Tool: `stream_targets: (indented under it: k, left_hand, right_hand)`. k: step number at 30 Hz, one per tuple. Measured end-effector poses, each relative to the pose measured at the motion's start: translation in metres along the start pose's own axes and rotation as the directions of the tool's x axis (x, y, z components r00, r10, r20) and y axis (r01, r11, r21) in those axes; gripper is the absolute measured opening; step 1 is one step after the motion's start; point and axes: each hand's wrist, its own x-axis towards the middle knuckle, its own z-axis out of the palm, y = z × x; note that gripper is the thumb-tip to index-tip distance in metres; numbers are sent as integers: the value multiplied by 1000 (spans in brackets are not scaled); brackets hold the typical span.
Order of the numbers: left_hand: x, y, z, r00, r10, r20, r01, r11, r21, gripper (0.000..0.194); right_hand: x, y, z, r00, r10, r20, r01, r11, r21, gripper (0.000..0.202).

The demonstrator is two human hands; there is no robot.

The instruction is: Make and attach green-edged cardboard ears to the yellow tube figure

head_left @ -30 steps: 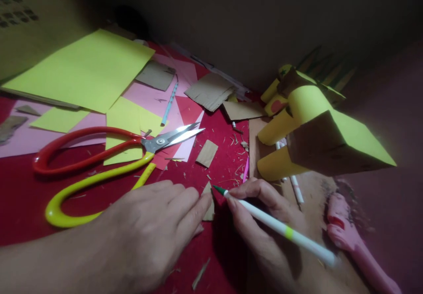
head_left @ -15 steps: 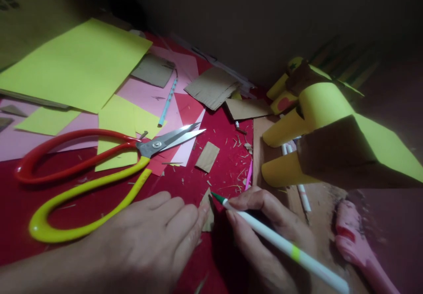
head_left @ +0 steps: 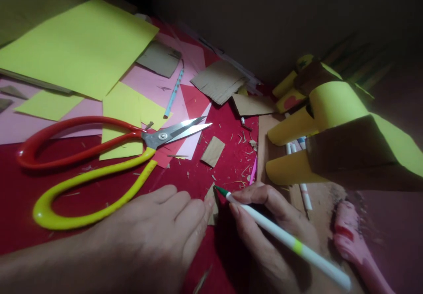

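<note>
Between thumb and fingers, my right hand [head_left: 277,228] grips a white felt-tip pen [head_left: 264,223] with a green tip and a yellow-green band. The tip meets or nearly meets the pointed top of a small brown cardboard piece [head_left: 214,208]. My left hand [head_left: 165,232] lies over that piece, fingers bent and pressed together, holding it down on the red surface. Part of the piece is hidden under the fingers. Just above it lies a small cardboard rectangle [head_left: 213,152]. Large scissors [head_left: 161,136] with red and yellow handles rest left of it, blades slightly apart.
Yellow sheets [head_left: 89,47], pink paper [head_left: 158,87] and cardboard scraps [head_left: 220,82] spread across the back. A light-blue pencil [head_left: 174,92] lies among them. To the right stand yellow paper tubes with cardboard [head_left: 337,104], beside a pink-handled tool [head_left: 346,232]. Shavings dot the red surface.
The camera view has shifted slightly, so most things sit higher and further right. The pen tip has moved a little closer to the piece's pointed top. Both hands keep their hold.
</note>
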Motion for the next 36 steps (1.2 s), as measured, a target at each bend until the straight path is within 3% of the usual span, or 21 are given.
stream_targets:
  k: [16,36]
  left_hand:
    - [2,-3,-2,995,48,88,-50,999,18,53]
    - [2,2,-3,991,39,125,-44,998,34,44]
  right_hand:
    - [2,1,-2,997,-73,0,73,996,-46,7]
    - [1,0,1,1000,-17,-2,16,1000,-16,5]
